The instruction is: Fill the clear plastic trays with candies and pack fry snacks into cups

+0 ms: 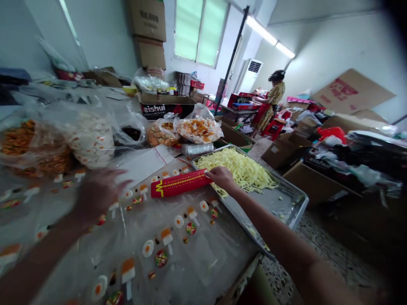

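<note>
My right hand (pixel 221 178) pinches the right end of a flat red packet (pixel 181 183) with yellow markings. This packet is held just above the tabletop, beside the rim of a metal tray. My left hand (pixel 100 190) is blurred, with its fingers stretched apart and nothing visible in them, over the left part of the table. Around and below both hands lie clear plastic bags (pixel 203 254) and rows of small pieces, among them a fried-egg shape (pixel 148 248), an orange and white popsicle shape (pixel 167 239) and a round pizza shape (pixel 161 258).
A metal tray (pixel 294 207) holds a heap of pale yellow strips (pixel 235 167) on the right. Plastic bags of small pieces (pixel 92 135) stand along the back, with a white sheet (pixel 148 165) before them. A person (pixel 275 95) stands farther back, and cardboard boxes (pixel 288 150) crowd the right.
</note>
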A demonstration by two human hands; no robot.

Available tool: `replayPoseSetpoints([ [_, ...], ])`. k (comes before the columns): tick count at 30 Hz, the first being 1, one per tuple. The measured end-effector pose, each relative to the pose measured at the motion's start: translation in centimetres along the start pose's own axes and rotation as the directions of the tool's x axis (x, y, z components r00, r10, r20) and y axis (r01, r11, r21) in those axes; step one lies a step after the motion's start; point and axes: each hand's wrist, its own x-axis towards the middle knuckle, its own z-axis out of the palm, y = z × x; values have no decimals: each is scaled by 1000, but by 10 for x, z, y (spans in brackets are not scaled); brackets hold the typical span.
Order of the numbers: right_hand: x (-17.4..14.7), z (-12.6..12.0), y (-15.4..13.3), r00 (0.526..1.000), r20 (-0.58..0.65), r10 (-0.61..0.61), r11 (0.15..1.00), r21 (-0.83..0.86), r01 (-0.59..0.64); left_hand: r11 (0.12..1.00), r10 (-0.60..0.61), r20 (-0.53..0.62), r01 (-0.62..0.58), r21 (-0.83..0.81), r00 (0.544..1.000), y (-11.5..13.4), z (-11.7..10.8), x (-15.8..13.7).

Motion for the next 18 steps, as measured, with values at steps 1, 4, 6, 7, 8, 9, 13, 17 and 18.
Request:
replayPoseSetpoints([
  [1, 6, 2, 4, 998, 58, 12, 999, 29, -14, 988, 153, 32, -154, 34, 988, 23, 15, -2],
  [4, 15, 14, 12, 992, 127, 14, 985, 169, -36, 828, 526, 131, -541, 148, 841, 96, 78, 4],
  [6, 15, 18, 18, 988, 156, 21, 962, 267, -63, 795, 547, 185, -576, 191, 817, 134, 120, 14],
  [7, 15, 19, 22, 985, 170, 25, 947, 312, -77, 800, 524, 225, -566, 201, 821, 147, 137, 19],
  [8, 14, 19, 26, 982, 186, 27, 931, 353, -92, 804, 503, 273, -560, 202, 820, 156, 150, 24],
  [9, 13, 19, 30, 979, 203, 26, 915, 389, -105, 803, 493, 318, -564, 192, 810, 160, 160, 29],
  [13, 8, 21, 40, 965, 261, -4, 863, 488, -128, 790, 542, 366, -607, 84, 756, 158, 171, 39],
  [17, -1, 19, 45, 978, 206, -30, 868, 491, -77, 786, 581, 312, -617, 25, 752, 157, 170, 34],
  [18, -3, 16, 47, 983, 181, -37, 876, 479, -55, 783, 589, 305, -621, 14, 749, 158, 170, 33],
])
